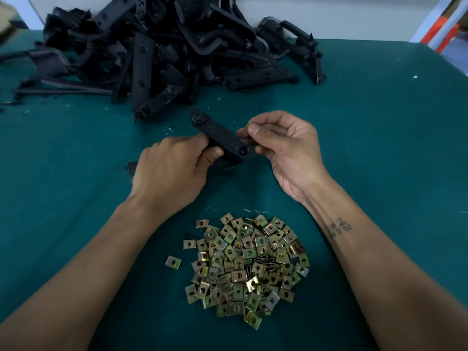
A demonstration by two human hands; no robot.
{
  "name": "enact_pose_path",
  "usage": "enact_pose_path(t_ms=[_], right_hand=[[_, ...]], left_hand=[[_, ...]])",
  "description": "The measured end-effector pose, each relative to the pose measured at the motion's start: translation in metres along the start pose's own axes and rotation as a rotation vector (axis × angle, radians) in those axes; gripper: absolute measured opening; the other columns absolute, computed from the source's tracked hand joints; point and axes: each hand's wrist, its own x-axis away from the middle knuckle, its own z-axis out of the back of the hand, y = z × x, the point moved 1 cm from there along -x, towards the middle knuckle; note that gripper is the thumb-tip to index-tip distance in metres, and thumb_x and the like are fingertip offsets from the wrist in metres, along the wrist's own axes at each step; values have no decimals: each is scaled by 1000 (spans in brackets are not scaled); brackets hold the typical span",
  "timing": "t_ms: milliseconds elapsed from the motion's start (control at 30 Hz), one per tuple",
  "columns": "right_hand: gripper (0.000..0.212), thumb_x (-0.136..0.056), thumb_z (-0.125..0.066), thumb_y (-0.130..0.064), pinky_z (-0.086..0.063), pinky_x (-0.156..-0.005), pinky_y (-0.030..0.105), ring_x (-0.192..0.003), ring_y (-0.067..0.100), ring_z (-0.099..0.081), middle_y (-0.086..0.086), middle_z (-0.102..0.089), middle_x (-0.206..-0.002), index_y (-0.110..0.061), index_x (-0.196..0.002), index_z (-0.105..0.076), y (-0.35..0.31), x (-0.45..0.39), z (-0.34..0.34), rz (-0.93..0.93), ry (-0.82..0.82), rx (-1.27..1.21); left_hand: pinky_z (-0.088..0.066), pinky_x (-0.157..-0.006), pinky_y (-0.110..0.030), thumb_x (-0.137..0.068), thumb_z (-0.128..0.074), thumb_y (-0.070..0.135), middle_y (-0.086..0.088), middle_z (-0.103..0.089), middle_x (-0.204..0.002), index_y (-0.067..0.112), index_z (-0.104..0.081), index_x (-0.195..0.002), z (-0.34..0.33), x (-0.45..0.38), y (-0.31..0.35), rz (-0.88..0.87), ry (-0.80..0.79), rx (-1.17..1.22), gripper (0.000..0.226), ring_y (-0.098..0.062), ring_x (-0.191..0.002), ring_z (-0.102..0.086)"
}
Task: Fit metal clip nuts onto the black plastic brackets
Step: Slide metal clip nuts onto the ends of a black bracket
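On the green worktop point(367, 153), the left hand point(167, 171) grips one black bracket point(222, 138) with curled fingers. The right hand point(286, 148) pinches one clip nut point(249, 124) just beside it. Below both hands lies one pile of clip nuts point(245, 267), too many to count; beyond them, one heap of brackets point(164, 51).

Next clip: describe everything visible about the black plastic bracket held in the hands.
The black plastic bracket is a long, flat, matte bar with a round boss at each end and small clusters of holes along its face. It is held above the teal table, angled from upper left to lower right. The left hand grips its lower part, and the right hand, pinching a brass-coloured metal clip nut, touches its near end.
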Motion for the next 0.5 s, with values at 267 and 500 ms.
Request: enact_pose_path(t_ms=[267, 500], right_hand=[[15, -72, -77, -1, -58, -72, 24, -74, 16, -69, 8, -74, -81, -5, -86, -76, 2, 2, -1, -32, -39, -48], [22, -67, -80, 2, -59, -69, 29, -70, 21, -70, 13, -73, -77, -1, -84, -67, 1, 3, 0, -28, -1, -95]], left_hand=[[-29, -53, -32, -101, -39, 49, 13, -37, -65, 16, -60, -88, 1, 0, 1, -4, 6, -7, 41, -36, -62, -58], [-32, -53, -33, -101, -41, 48, 11, -46, -68, 16, -61, -88, 1, 1, 1, -12, 9, 12, 40, -37, -64, -59]])
